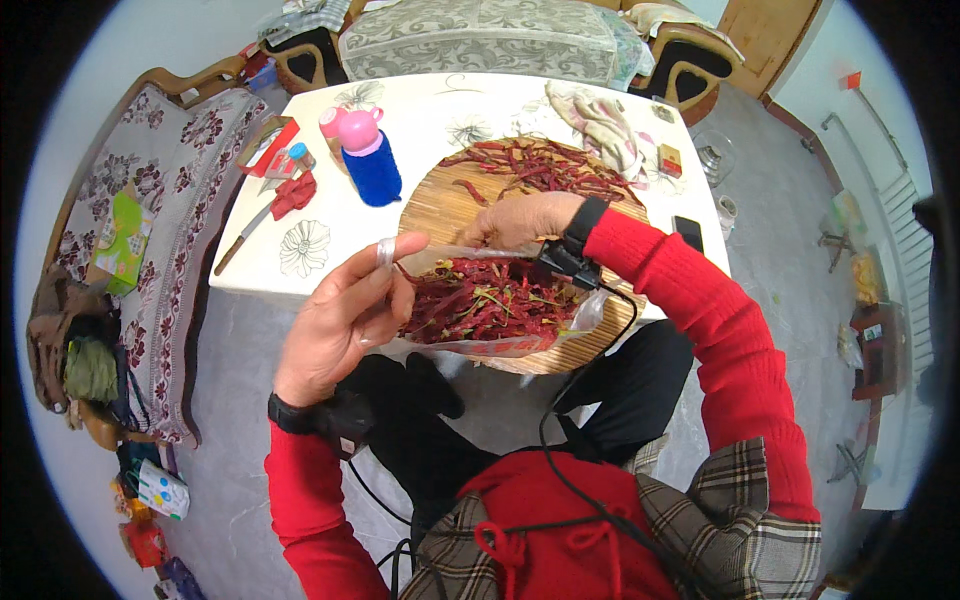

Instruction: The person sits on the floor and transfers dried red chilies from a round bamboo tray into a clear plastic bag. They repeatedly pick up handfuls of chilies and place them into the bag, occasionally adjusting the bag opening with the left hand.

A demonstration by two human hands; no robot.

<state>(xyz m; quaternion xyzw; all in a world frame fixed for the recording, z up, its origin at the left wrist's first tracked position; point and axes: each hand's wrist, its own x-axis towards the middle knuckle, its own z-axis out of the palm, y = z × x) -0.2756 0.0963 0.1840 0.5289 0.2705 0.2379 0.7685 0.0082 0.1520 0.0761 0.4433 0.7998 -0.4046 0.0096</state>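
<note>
A clear plastic bag [592, 315] full of dried red chili peppers [487, 300] with some green stems rests at the near edge of a round slatted mat [427, 202]. More dried chilies [540, 166] are spread over the mat's far part. My left hand [356, 311] is at the bag's left side, its index finger pointing right with a whitish band around it; whether its fingers grip the bag's rim is unclear. Over the bag's far rim reaches my right hand [521, 219], its back towards me and its fingertips hidden, so what they hold cannot be seen.
On the white table [255, 202] stand a blue-sleeved bottle [373, 176] with a pink cap, a knife [244, 240], a red cloth [293, 195] and a red box [270, 148] at the left. To the right lie a towel [596, 124], a small box [670, 160] and a phone [687, 233]. A cable hangs from my right wrist.
</note>
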